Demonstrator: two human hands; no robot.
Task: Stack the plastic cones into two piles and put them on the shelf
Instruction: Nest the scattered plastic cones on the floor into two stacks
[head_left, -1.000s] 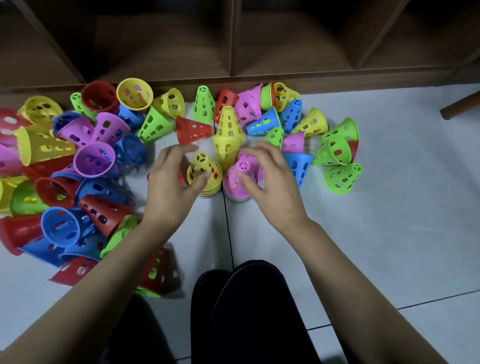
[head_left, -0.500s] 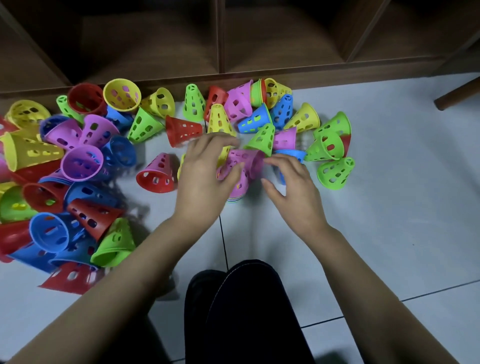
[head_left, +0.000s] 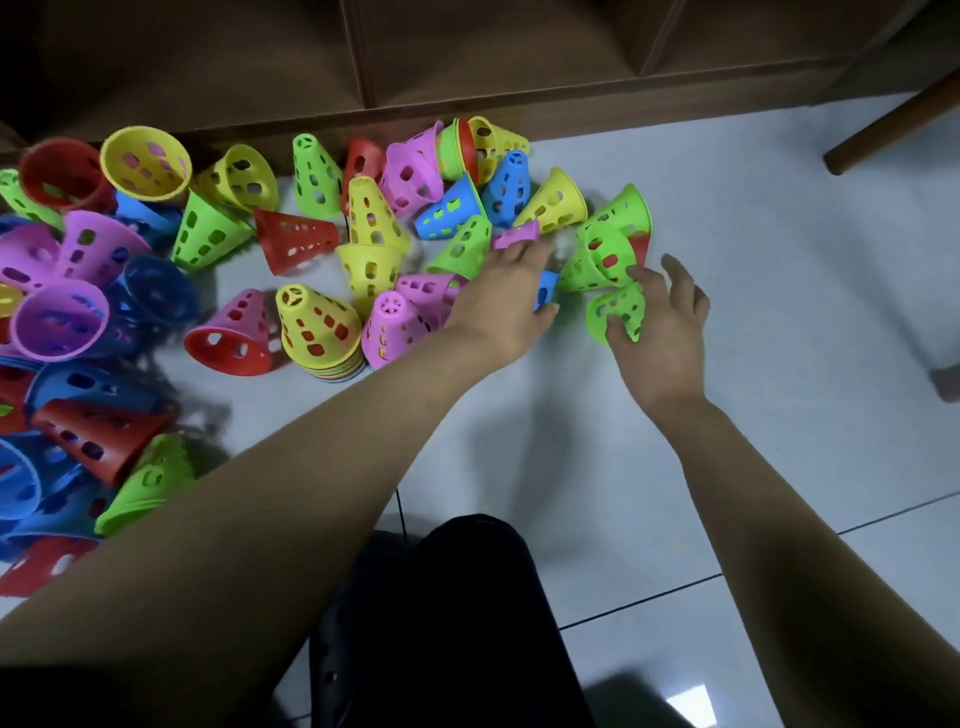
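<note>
A tipped green cone (head_left: 615, 312) is pinched between thumb and forefinger of the right hand (head_left: 662, 338), its other fingers (head_left: 681, 273) spread. A blue cone (head_left: 546, 290) is framed by the thumb and straight fingers of the left hand (head_left: 506, 306); whether it is gripped cannot be told. Farther left, a yellow-topped pile (head_left: 317, 327) and a pink-topped pile (head_left: 389, 327) are stood on the floor (head_left: 753, 441), before the wooden shelf (head_left: 571, 111).

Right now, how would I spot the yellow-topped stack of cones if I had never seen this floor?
Start at the dark wooden shelf along the top and come down to the floor's tile seam. Just left of it stands the yellow-topped stack, narrow end up, coloured rims banded at its foot. Its yellow top sets it apart from the pink-topped stack beside it.
</note>
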